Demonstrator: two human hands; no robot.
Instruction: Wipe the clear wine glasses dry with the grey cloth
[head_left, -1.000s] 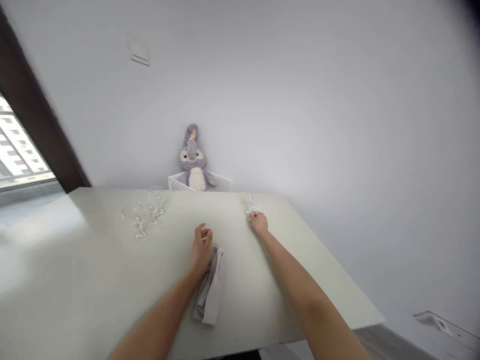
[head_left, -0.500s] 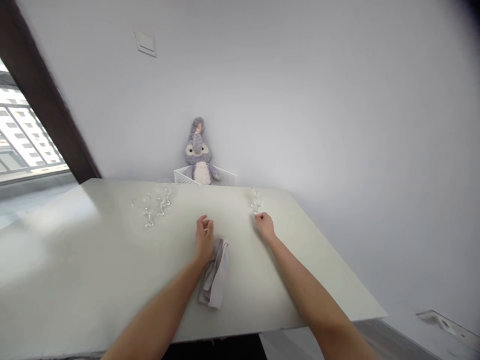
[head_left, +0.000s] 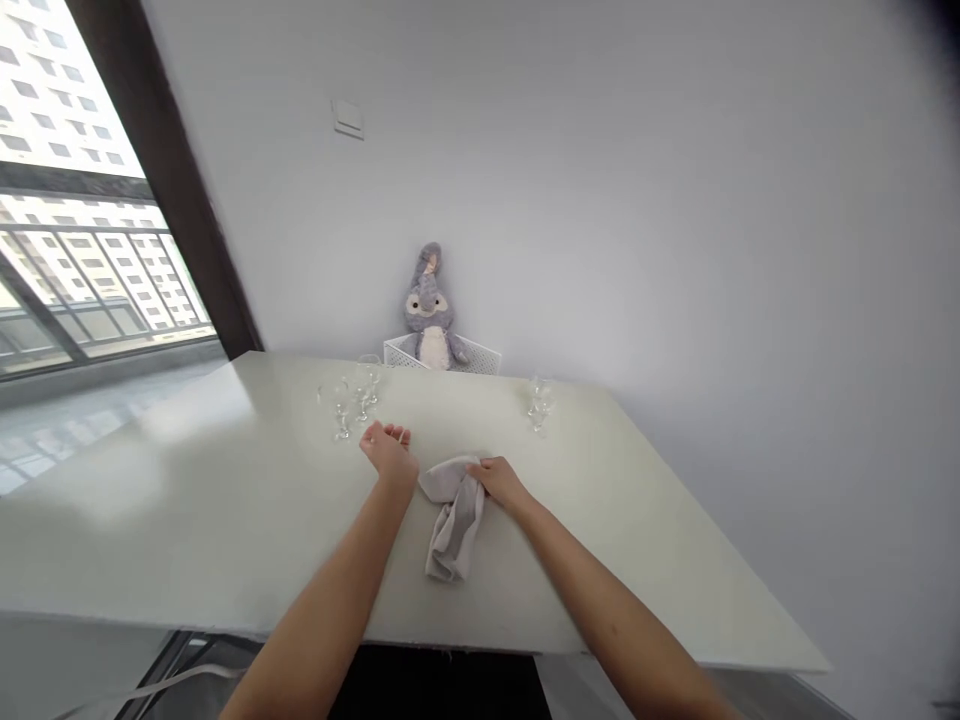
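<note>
A light grey cloth [head_left: 456, 535] lies crumpled near the middle of the table. My right hand [head_left: 502, 482] pinches its upper right part between thumb and fingers, and that part is slightly raised. Just left of the cloth, my left hand [head_left: 388, 450] is turned partly palm up, its fingers loosely curled and apart, with nothing visible in them. Beyond it stand several clear stemmed glasses [head_left: 363, 402] in a group. More clear glasses [head_left: 538, 408] stand farther back, beyond my right hand.
A white perforated basket [head_left: 484, 361] holding a grey plush toy [head_left: 429, 315] is at the table's far edge, against the wall. The pale table [head_left: 187, 520] stretches left toward a window. Below the front edge at left runs a white cable [head_left: 180, 677].
My right hand has left the glasses at right, come back toward me and taken hold of the cloth, lifting its top part. My left hand has rolled palm upward. The view has shifted left.
</note>
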